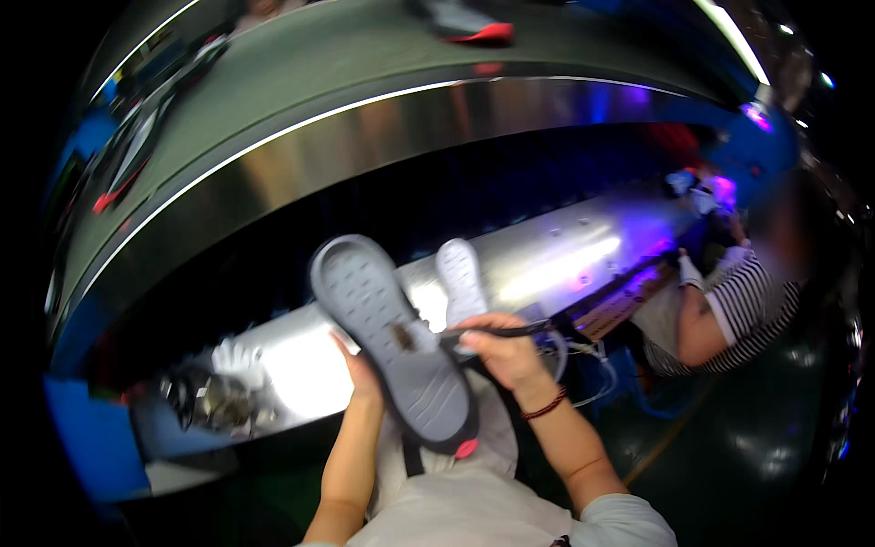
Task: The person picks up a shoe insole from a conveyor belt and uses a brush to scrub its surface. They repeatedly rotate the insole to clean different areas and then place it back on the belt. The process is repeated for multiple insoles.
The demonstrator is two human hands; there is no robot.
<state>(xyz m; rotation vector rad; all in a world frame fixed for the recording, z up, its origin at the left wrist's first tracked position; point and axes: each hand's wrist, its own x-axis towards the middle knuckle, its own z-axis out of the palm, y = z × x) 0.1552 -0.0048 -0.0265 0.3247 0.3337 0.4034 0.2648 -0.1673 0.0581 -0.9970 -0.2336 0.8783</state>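
Observation:
A dark grey shoe sole (428, 387) with a pitted tread and a small red tip is held tilted in front of me. My left hand (360, 369) grips its left edge, thumb along the rim and the other fingers mostly hidden behind it. Between the fingers of my right hand (506, 351) is a brush (510, 331) with a dark handle. Its brown bristles lie over the middle of the sole, seemingly touching it. Just beyond, a smaller-looking pale sole or insert (462, 278) rests on the metal bench.
The shiny metal bench (538, 273) runs across ahead. A metal container (223, 401) and a crumpled white item (235, 354) sit at its left end. Above, a green conveyor belt (337, 68) carries red-tipped shoe parts (469, 32). At right a person in stripes (752, 314) works beside a carton (620, 305).

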